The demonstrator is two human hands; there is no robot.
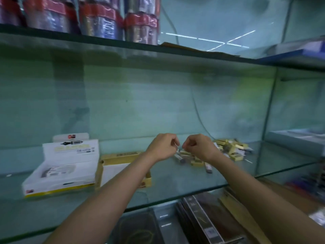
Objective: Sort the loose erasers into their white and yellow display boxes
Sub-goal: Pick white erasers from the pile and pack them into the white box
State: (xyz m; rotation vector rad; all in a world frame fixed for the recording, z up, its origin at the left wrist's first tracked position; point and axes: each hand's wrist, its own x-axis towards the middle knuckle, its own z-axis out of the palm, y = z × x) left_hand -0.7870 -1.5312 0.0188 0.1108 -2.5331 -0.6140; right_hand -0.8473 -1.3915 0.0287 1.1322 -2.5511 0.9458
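My left hand (163, 147) and my right hand (199, 147) hover close together just above the glass shelf (175, 184), both with curled fingers. The left fingertips pinch a small pale eraser (176, 145); blur hides its details. The right hand's fingertips nearly touch it, and I see nothing in that hand. Below and to the right of the hands lie several loose erasers (230, 148) in yellow and white sleeves. The white display box (61, 166) stands open at the left. The yellow display box (123, 158) sits beside it, partly hidden by my left forearm.
An upper glass shelf (123, 48) carries wrapped rolls (98, 20). A thin cable (198, 113) hangs down the back wall. Below the shelf lie dark flat boxes (198, 219). A glass side panel (269, 111) closes the right end.
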